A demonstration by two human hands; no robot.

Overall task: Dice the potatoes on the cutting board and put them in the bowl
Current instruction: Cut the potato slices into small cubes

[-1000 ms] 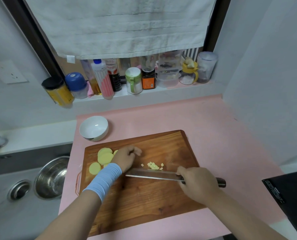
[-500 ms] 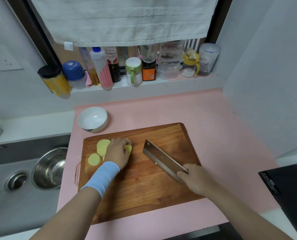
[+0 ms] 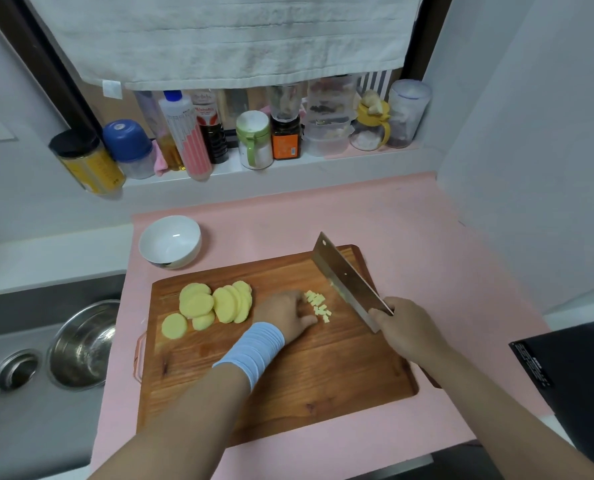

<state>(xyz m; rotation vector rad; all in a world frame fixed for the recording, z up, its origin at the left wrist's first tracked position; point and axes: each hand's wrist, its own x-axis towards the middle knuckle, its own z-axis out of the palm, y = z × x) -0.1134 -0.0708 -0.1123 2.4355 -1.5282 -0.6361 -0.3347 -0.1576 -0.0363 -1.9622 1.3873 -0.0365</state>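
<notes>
A wooden cutting board [image 3: 288, 386] lies on the pink mat. Several round yellow potato slices [image 3: 216, 304] lie overlapping on its left part. A small pile of potato dice [image 3: 319, 305] lies near the board's middle. My left hand [image 3: 286, 315], with a light blue wristband, rests on the board with its fingers against the dice. My right hand [image 3: 408, 329] grips the handle of a cleaver [image 3: 345, 280], whose blade slants up and away over the board's far right corner. A white bowl [image 3: 169, 241], with nothing in it, stands beyond the board's far left corner.
A sink [image 3: 18, 393] with a steel bowl [image 3: 81, 346] is on the left. Bottles and jars [image 3: 219, 133] line the ledge at the back under a hanging towel [image 3: 233, 36]. A black appliance [image 3: 572, 372] sits at the right edge. A wall rises on the right.
My left hand left the potato slices and moved right to the dice. The cleaver swung up toward the board's far right corner. The camera moved closer.
</notes>
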